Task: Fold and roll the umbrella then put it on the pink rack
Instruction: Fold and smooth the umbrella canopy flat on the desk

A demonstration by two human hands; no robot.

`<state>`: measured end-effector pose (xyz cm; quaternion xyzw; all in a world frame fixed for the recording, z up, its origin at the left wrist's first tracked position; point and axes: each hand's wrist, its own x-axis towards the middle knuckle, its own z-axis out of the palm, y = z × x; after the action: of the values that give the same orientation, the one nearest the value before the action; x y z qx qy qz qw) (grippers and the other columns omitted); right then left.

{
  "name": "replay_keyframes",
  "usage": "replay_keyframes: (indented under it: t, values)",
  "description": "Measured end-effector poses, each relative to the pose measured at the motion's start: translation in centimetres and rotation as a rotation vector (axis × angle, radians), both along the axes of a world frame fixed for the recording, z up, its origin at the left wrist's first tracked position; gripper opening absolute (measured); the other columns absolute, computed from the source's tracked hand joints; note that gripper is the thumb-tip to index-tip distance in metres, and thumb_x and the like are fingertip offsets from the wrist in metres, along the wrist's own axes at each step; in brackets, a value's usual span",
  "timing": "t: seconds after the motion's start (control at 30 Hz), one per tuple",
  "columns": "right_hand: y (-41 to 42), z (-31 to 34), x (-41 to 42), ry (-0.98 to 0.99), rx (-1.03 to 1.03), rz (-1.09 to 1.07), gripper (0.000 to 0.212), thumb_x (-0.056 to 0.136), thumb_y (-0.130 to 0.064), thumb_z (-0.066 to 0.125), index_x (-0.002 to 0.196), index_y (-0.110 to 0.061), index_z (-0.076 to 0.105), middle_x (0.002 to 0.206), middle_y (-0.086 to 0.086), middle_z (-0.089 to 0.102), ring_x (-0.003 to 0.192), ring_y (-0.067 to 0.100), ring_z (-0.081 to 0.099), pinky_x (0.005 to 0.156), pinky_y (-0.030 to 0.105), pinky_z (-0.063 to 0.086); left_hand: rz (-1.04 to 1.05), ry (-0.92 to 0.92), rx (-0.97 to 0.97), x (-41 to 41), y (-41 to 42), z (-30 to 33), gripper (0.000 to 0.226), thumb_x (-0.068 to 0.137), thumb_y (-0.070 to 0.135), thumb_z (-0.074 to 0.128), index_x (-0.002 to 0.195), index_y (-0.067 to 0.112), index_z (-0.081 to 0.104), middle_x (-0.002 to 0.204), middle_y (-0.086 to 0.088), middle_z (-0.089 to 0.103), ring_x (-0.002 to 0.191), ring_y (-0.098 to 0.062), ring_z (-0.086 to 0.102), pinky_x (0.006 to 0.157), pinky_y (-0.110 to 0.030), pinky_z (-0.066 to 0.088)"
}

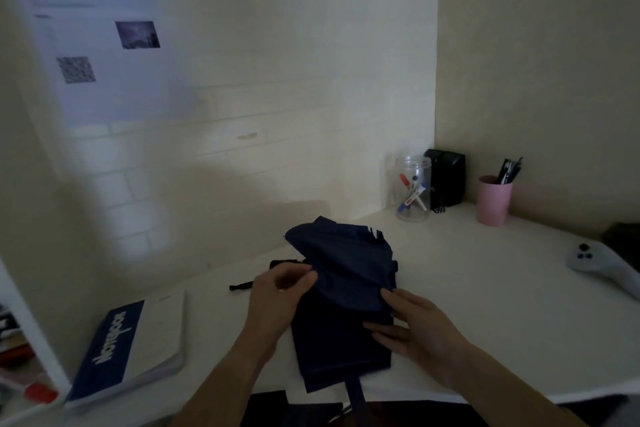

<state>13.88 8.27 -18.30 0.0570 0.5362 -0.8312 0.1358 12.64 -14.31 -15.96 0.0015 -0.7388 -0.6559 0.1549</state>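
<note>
A dark navy umbrella [346, 274] lies collapsed on the white desk [485, 305], its loose canopy fabric bunched and partly lifted at the far end. A fabric strap hangs off the near desk edge. My left hand [277, 295] pinches a fold of the canopy at its left side. My right hand [412, 326] holds the fabric's right edge, fingers spread under and over it. A black handle end and wrist strap [242, 286] stick out to the left. No pink rack is in view.
A blue and white notebook [135, 343] lies at the near left. At the back right stand a clear jar of markers [414, 189], a black box [446, 178] and a pink cup of pens [493, 199]. A grey controller [602, 265] lies at the right edge.
</note>
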Motion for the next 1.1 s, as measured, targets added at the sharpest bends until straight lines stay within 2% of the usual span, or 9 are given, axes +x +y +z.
replay_keyframes:
  t: [0.1, 0.2, 0.27, 0.37, 0.5, 0.6, 0.8, 0.97, 1.1]
  values:
    - [0.0, 0.1, 0.3, 0.017, 0.02, 0.016, 0.02, 0.091, -0.025, 0.071, 0.102, -0.009, 0.07, 0.118, 0.014, 0.068, 0.101, 0.036, 0.073, 0.095, 0.043, 0.057, -0.036, 0.093, 0.06, 0.4, 0.0, 1.3, 0.012, 0.1, 0.023, 0.062, 0.105, 0.015, 0.068, 0.091, 0.0, 0.075, 0.084, -0.011, 0.067, 0.068, -0.014, 0.052]
    - [0.1, 0.1, 0.4, 0.022, 0.041, 0.015, 0.01, 0.09, -0.021, 0.072, 0.093, -0.012, 0.067, 0.111, 0.012, 0.067, 0.101, 0.035, 0.073, 0.099, 0.046, 0.054, -0.09, 0.171, -0.046, 0.9, -0.6, 1.3, 0.018, 0.103, 0.04, 0.048, 0.116, 0.028, 0.051, 0.094, -0.019, 0.067, 0.082, -0.02, 0.063, 0.076, -0.036, 0.054]
    - [0.1, 0.0, 0.3, 0.016, 0.044, 0.014, 0.007, 0.09, -0.016, 0.072, 0.089, -0.012, 0.066, 0.104, 0.012, 0.07, 0.102, 0.037, 0.073, 0.1, 0.047, 0.054, -0.087, 0.127, -0.032, 0.9, -0.9, 0.8, 0.02, 0.101, 0.041, 0.053, 0.119, 0.032, 0.049, 0.096, -0.019, 0.07, 0.081, -0.021, 0.068, 0.072, -0.036, 0.057]
    - [0.3, 0.0, 0.2, 0.014, 0.026, 0.018, 0.014, 0.086, -0.015, 0.075, 0.095, -0.008, 0.068, 0.1, 0.012, 0.076, 0.1, 0.035, 0.073, 0.1, 0.047, 0.054, -0.128, -0.118, 0.11, 1.5, -1.3, 0.3, 0.053, 0.082, 0.049, 0.077, 0.125, 0.021, 0.062, 0.112, -0.001, 0.076, 0.094, -0.013, 0.076, 0.08, -0.032, 0.062]
    - [0.3, -0.1, 0.4, 0.081, 0.105, 0.109, 0.034, 0.079, -0.007, 0.081, 0.111, -0.005, 0.072, 0.109, 0.012, 0.077, 0.103, 0.025, 0.074, 0.098, 0.036, 0.055, -0.19, -0.19, -0.053, 3.2, -1.2, -0.5, 0.033, 0.079, 0.037, 0.079, 0.107, 0.02, 0.078, 0.106, 0.006, 0.079, 0.098, -0.01, 0.075, 0.081, -0.021, 0.057]
    - [0.5, -0.5, 0.3, 0.122, 0.189, 0.095, 0.019, 0.081, 0.005, 0.074, 0.099, 0.001, 0.076, 0.105, 0.02, 0.076, 0.096, 0.024, 0.074, 0.091, 0.032, 0.059, -0.183, -0.148, -0.03, 4.1, -1.0, -0.9, 0.013, 0.094, 0.026, 0.068, 0.102, 0.023, 0.078, 0.102, 0.011, 0.079, 0.097, -0.003, 0.073, 0.075, -0.012, 0.052]
    - [2.2, 0.3, 0.2, 0.293, 0.401, 0.071, 0.017, 0.082, -0.001, 0.074, 0.099, -0.003, 0.074, 0.104, 0.023, 0.074, 0.092, 0.026, 0.072, 0.089, 0.037, 0.056, -0.163, -0.171, -0.124, 4.9, -0.5, -2.2, 0.043, 0.092, 0.047, 0.057, 0.064, 0.018, 0.071, 0.073, 0.007, 0.076, 0.07, -0.006, 0.069, 0.062, -0.01, 0.045]
    - [1.4, 1.1, 0.6, 0.307, 0.432, 0.006, 0.018, 0.084, -0.029, 0.077, 0.091, -0.012, 0.078, 0.078, -0.009, 0.075, 0.065, -0.003, 0.065, 0.054, 0.009, 0.046, -0.139, -0.206, -0.054, 4.8, 0.0, -3.2, 0.049, 0.096, 0.045, 0.055, 0.058, 0.016, 0.064, 0.069, 0.006, 0.074, 0.065, -0.004, 0.067, 0.061, -0.009, 0.044]
    - [1.6, 0.7, 0.0, 0.177, 0.458, -0.057, 0.018, 0.085, -0.023, 0.078, 0.086, -0.005, 0.079, 0.078, 0.001, 0.073, 0.061, 0.01, 0.055, 0.055, 0.021, 0.041, -0.107, -0.238, -0.103, 4.1, -0.7, -4.1, 0.053, 0.083, 0.069, 0.056, 0.074, 0.016, 0.055, 0.077, -0.008, 0.067, 0.072, -0.016, 0.063, 0.069, -0.024, 0.044]
